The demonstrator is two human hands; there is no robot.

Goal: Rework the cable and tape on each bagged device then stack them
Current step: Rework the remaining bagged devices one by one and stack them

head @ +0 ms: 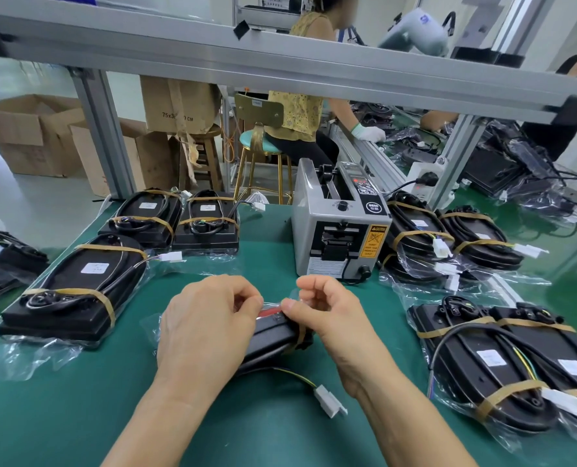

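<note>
Taping step under way: left hand (209, 326) and right hand (327, 308) each pinch clear bag film atop the bagged device (273, 338); fresh tape from the tape dispenser (339, 227) seems next.

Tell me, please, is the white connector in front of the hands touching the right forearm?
Apart. The head view shows a strip of green mat between the white connector and the right forearm.

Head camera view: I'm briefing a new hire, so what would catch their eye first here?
At centre, the left hand and right hand pinch clear plastic over a black bagged device on the green mat. Behind them stands a grey tape dispenser machine, flanked by tan-taped black devices.
</note>
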